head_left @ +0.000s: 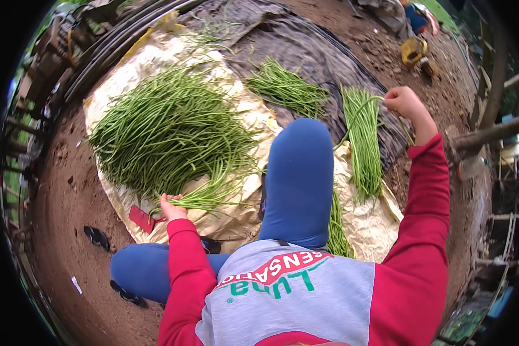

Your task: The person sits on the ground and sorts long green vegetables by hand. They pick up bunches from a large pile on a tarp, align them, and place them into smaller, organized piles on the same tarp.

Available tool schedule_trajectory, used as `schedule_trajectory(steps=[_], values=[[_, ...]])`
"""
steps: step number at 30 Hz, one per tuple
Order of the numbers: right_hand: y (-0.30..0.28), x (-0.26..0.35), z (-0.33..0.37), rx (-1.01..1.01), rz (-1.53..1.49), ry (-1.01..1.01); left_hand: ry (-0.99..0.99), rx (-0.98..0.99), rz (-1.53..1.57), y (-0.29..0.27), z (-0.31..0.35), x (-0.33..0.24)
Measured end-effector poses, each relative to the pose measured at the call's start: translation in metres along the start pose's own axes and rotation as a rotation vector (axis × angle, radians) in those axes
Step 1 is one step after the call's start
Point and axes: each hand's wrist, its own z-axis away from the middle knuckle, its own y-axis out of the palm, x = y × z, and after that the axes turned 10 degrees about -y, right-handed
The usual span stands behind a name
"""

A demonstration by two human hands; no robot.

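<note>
My left hand (172, 207) is closed round the ends of a small bunch of long green beans (216, 193), which fans out to the right at the near edge of a big bean pile (167, 127). My right hand (406, 104), raised at the right, pinches a long bean (360, 109). One length of it arcs down to the left, across a neat bundle of beans (364, 150); another hangs below my hand. A flat red object (140, 219) lies beside my left hand, its kind unclear.
Cream sheeting (124, 86) lies under the pile and a dark cloth (323, 46) beyond it. Another bean bundle (288, 86) rests on the cloth; more beans (338, 230) lie beside my knee (300, 173). A dark sandal (97, 237) and a yellow container (413, 51) sit on bare soil.
</note>
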Motion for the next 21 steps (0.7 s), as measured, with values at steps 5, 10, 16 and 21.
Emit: schedule_trajectory(steps=[5,10,16,21], values=[[0.02,0.127,-0.114,-0.327,-0.346,-0.6,-0.028,0.053,0.05,0.024,0.031,-0.006],[0.106,0.268,-0.107,-0.376,-0.361,-1.143,-0.077,0.171,0.029,0.08,0.086,-0.019],[0.325,0.342,0.001,0.839,-0.501,-0.975,-0.185,0.572,-0.159,0.155,0.17,-0.059],[0.366,0.37,0.036,0.858,-0.995,-0.929,0.08,0.682,-0.388,0.195,0.211,-0.088]])
